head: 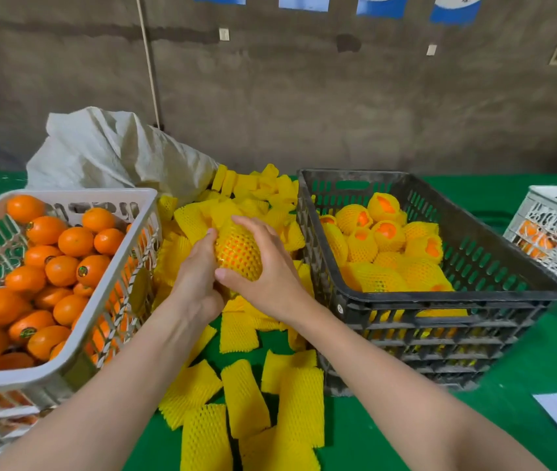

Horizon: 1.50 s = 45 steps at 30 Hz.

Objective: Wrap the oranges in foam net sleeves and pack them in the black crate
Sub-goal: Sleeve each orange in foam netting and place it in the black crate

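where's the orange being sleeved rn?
Head view, centre: the netted orange is gripped by the left hand and right hand above the loose sleeves, between the white crate (left) and black crate (right).

Bare concrete wall (stained) behind green table.
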Motion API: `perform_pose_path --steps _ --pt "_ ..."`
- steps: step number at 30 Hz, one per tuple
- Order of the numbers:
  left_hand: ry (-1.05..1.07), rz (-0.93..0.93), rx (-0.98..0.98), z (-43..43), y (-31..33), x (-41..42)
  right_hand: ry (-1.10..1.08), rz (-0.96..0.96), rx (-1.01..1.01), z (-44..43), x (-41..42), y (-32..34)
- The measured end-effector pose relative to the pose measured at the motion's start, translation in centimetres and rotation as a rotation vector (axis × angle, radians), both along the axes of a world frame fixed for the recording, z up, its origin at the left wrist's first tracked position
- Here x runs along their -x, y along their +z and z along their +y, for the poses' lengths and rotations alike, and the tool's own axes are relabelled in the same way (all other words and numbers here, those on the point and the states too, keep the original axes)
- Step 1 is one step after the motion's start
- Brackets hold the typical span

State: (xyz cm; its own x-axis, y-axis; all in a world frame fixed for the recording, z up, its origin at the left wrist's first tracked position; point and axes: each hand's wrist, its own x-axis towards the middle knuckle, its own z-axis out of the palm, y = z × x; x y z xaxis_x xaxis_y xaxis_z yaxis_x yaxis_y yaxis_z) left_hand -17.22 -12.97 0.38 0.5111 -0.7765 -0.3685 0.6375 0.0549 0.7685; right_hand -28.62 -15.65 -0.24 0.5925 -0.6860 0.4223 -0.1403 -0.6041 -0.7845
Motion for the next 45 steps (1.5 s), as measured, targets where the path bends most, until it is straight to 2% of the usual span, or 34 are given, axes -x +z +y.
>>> perform_pose_path --steps 3,6,9,12,14,17,19,21,23,27,30,32,35,42,45 --pt "-0.015 -0.035 0.050 -0.5 0.5 1.5 0.059 0.024 0.027 -1.0 1.0 0.0" --pt "-0.161 -0.104 0.091 -1.5 1.7 3.6 -0.034 -0.074 -0.008 -2.8 2.5 0.8" --pt "-0.141 -0.338 0.082 -3.3 2.8 6.3 -0.170 -0.208 0.046 -4.8 4.2 2.0" --pt "-0.112 -0.549 0.151 -5.0 2.9 9.3 -0.280 -0.237 0.080 -7.8 6.3 2.9" --pt "-0.101 -0.829 0.079 -6.6 1.6 10.4 -0.372 -0.192 0.084 -10.1 8.2 2.9" --pt "-0.245 -1.569 -0.007 -9.4 -0.2 11.7 -0.493 -0.057 0.020 -13.9 10.7 2.7" --pt "-0.430 -1.959 -0.035 -10.9 -0.2 12.7 -0.586 0.104 -0.043 -16.7 11.5 2.8" --pt "-0.615 -2.166 -0.163 -12.2 0.0 13.4 -0.618 0.326 -0.023 -19.5 11.3 2.8" --pt "-0.723 -2.273 -0.248 -13.0 -0.2 13.6 -0.581 0.501 0.027 -22.1 10.2 2.8" --pt "-0.691 -2.344 -0.215 -13.3 -1.0 13.1 -0.518 0.656 0.118 -26.2 6.9 1.8" --pt "-0.680 -2.276 -0.205 -13.5 -1.3 13.1 -0.535 0.666 0.194 -28.0 4.1 0.1" --pt "-0.650 -2.250 -0.202 -13.5 -1.5 13.1 -0.534 0.697 0.188 -28.7 2.8 -1.4" --pt "-0.613 -2.230 -0.168 -13.5 -1.5 13.2 -0.438 0.857 0.153 -29.1 2.0 -3.2" --pt "-0.590 -2.016 -0.127 -13.4 -1.2 12.9 -0.417 0.875 0.123 -27.2 2.2 -1.9" --pt "-0.491 -1.774 0.028 -12.6 -0.8 12.8 -0.471 0.755 0.159 -25.3 2.5 -0.5"
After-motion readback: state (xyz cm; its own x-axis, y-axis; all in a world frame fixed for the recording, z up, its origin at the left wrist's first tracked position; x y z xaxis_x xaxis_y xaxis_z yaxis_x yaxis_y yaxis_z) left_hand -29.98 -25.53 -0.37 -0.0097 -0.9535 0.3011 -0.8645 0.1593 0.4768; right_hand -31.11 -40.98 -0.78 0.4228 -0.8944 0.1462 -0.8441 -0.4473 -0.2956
